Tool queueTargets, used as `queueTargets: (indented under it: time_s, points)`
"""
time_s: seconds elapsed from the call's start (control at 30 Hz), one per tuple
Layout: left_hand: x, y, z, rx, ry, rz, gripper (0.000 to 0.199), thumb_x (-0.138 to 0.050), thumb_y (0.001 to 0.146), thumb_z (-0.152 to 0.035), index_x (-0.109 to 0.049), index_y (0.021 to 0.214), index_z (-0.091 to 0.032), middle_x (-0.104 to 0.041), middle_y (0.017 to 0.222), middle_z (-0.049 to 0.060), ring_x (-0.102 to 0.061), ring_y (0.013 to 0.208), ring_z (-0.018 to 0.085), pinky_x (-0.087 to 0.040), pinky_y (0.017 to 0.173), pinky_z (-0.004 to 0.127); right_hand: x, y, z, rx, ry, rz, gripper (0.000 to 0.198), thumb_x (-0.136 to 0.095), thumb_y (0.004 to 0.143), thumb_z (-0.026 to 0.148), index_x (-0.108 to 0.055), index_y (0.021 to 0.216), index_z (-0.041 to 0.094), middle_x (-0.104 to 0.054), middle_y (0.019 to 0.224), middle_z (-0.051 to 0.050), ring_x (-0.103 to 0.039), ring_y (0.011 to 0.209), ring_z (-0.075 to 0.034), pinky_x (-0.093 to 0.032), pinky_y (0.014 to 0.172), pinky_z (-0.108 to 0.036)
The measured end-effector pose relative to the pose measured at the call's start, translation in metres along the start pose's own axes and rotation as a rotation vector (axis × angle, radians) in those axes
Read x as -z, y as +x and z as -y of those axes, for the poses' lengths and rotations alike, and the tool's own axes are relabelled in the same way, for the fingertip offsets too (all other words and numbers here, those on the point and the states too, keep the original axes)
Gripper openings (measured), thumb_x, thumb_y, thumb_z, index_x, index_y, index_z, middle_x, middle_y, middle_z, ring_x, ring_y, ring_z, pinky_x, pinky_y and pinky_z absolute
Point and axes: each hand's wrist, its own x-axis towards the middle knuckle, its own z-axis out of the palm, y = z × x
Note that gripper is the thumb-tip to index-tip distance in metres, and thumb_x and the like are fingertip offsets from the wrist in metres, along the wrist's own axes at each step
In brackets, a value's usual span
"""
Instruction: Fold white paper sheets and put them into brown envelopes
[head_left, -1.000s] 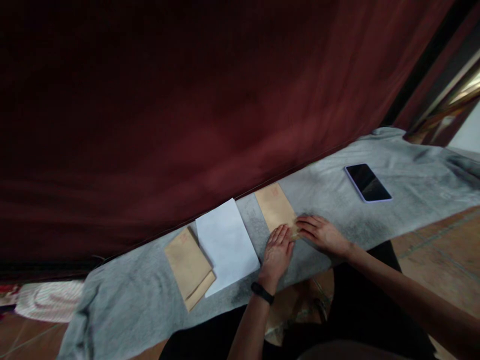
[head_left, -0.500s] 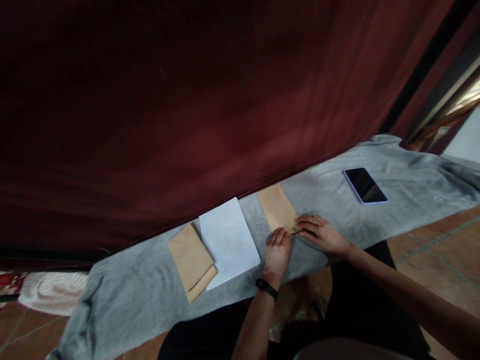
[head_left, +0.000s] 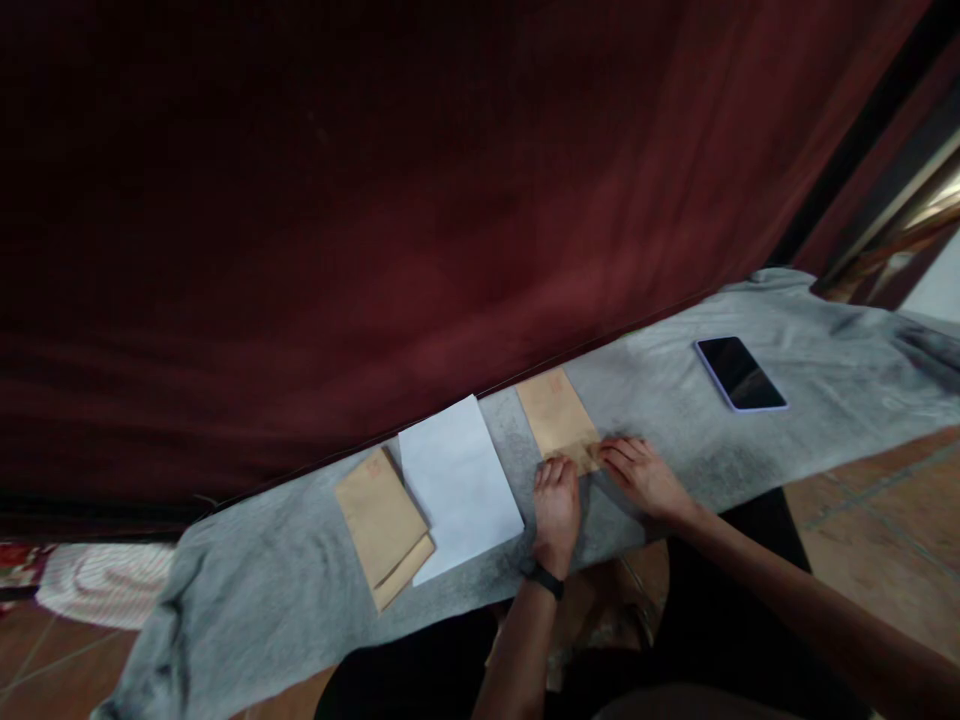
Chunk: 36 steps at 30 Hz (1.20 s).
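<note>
A brown paper envelope [head_left: 559,410] with small red print at its far end lies flat on the grey cloth in front of me. My left hand [head_left: 557,505] has its bent fingers closed on the near left corner of the envelope. At the near right corner, my right hand [head_left: 645,478] holds the edge with its fingers together. Both thumbs are mostly hidden. The near flap lies between the two hands.
White paper sheets [head_left: 461,490] lie left of the envelope. Beyond them more brown envelopes [head_left: 381,520] overlap, one flap showing. A phone [head_left: 741,374] in a lilac case rests on the right. Grey cloth [head_left: 255,600] covers the narrow surface; a dark red curtain [head_left: 420,230] hangs behind.
The envelope's near edge, where a fold stood slightly raised between my hands, now looks flat. My right hand has shifted slightly towards the near corner.
</note>
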Motion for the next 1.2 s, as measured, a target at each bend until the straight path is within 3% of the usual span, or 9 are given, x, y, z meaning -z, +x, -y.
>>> queueTargets:
  time_s: [0.13, 0.27, 0.43, 0.6, 0.73, 0.83, 1.07, 1.2]
  points:
    - [0.0, -0.001, -0.001, -0.018, 0.054, 0.004, 0.028, -0.054, 0.096, -0.007, -0.067, 0.116, -0.02, -0.074, 0.118, 0.006, -0.067, 0.112, 0.022, -0.055, 0.102, 0.04, -0.013, -0.014, 0.029, 0.132, -0.022, -0.012, 0.04, -0.045, 0.102, 0.023, -0.063, 0.136, 0.015, -0.065, 0.138, -0.013, -0.059, 0.129, -0.027, -0.046, 0.11, -0.046]
    - [-0.001, -0.005, -0.003, -0.015, 0.064, 0.009, 0.04, -0.051, 0.094, -0.003, -0.065, 0.127, -0.019, -0.071, 0.129, 0.006, -0.064, 0.122, 0.021, -0.053, 0.108, 0.038, -0.017, -0.022, 0.046, 0.119, -0.116, 0.002, 0.05, -0.046, 0.103, 0.031, -0.05, 0.149, 0.011, -0.055, 0.151, -0.015, -0.05, 0.14, -0.028, -0.04, 0.118, -0.048]
    - [-0.001, -0.021, -0.005, -0.063, 0.091, 0.041, 0.05, -0.045, 0.096, -0.007, -0.053, 0.145, -0.015, -0.059, 0.148, 0.01, -0.052, 0.141, 0.023, -0.048, 0.115, 0.041, -0.009, -0.024, 0.038, 0.097, -0.172, 0.0, 0.06, -0.047, 0.103, 0.033, -0.036, 0.158, 0.013, -0.049, 0.156, -0.013, -0.045, 0.145, -0.025, -0.032, 0.123, -0.045]
    - [0.002, -0.017, -0.013, -0.006, 0.087, 0.081, 0.048, -0.039, 0.103, -0.021, -0.048, 0.15, -0.015, -0.048, 0.158, 0.011, -0.042, 0.148, 0.024, -0.041, 0.121, 0.046, -0.006, -0.03, 0.03, 0.147, -0.202, 0.003, 0.061, -0.048, 0.102, 0.031, -0.034, 0.159, 0.013, -0.043, 0.16, -0.013, -0.04, 0.148, -0.025, -0.029, 0.125, -0.046]
    - [-0.003, 0.013, -0.018, -0.03, 0.092, 0.132, 0.054, -0.035, 0.106, -0.03, -0.036, 0.157, -0.014, -0.033, 0.166, 0.011, -0.025, 0.156, 0.024, -0.03, 0.127, 0.048, -0.009, -0.034, 0.031, 0.198, -0.202, 0.013, 0.054, -0.05, 0.101, 0.024, -0.043, 0.155, 0.015, -0.051, 0.154, -0.014, -0.04, 0.148, -0.028, -0.031, 0.123, -0.051]
    - [-0.013, 0.045, -0.012, -0.051, 0.109, 0.158, 0.058, -0.031, 0.107, -0.033, -0.029, 0.16, -0.01, -0.028, 0.168, 0.013, -0.018, 0.157, 0.024, -0.025, 0.129, 0.047, -0.009, -0.033, 0.033, 0.161, -0.219, 0.011, 0.053, -0.051, 0.102, 0.028, -0.045, 0.153, 0.014, -0.058, 0.148, -0.013, -0.044, 0.145, -0.027, -0.029, 0.124, -0.05]
    - [-0.031, 0.118, 0.015, -0.026, 0.173, 0.169, 0.061, -0.028, 0.106, -0.042, -0.029, 0.16, -0.014, -0.022, 0.17, 0.01, -0.013, 0.159, 0.026, -0.014, 0.13, 0.053, -0.006, -0.027, 0.035, 0.12, -0.213, 0.017, 0.061, -0.05, 0.102, 0.03, -0.035, 0.159, 0.015, -0.042, 0.161, -0.011, -0.04, 0.148, -0.024, -0.025, 0.126, -0.046]
    - [-0.033, 0.146, 0.025, 0.001, 0.212, 0.186, 0.061, -0.025, 0.106, -0.041, -0.028, 0.161, -0.016, -0.025, 0.169, 0.008, -0.013, 0.159, 0.025, -0.011, 0.13, 0.054, -0.004, -0.026, 0.038, 0.091, -0.19, 0.031, 0.064, -0.048, 0.102, 0.031, -0.03, 0.161, 0.016, -0.04, 0.162, -0.01, -0.041, 0.148, -0.024, -0.025, 0.126, -0.045]
